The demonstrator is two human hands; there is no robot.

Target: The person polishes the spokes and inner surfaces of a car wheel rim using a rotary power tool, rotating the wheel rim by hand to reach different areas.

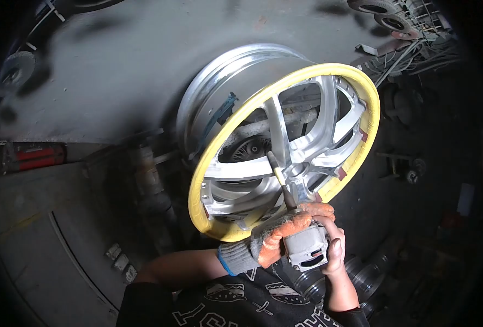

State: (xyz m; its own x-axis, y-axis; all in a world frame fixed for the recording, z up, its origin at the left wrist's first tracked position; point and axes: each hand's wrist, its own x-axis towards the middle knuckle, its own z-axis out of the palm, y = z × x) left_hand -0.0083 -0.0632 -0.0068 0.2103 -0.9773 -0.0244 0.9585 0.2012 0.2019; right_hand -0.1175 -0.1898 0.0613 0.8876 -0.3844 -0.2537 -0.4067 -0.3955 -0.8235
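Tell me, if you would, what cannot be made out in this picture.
In the head view:
Left hand: covered by its glove.
Right hand: some fingers are hidden behind the grey tool.
Tool tip: its overlap with the wheel hides whether they touch.
Shirt: lettering cut off by the bottom edge.
Far right background: lost in darkness.

Gloved left grip curled; bare right grip cupped just beside.

Black short-sleeved shirt, white outline drawings and block lettering on front, left hand in grey knit glove, orange coating, blue cuff edge, right hand bare.
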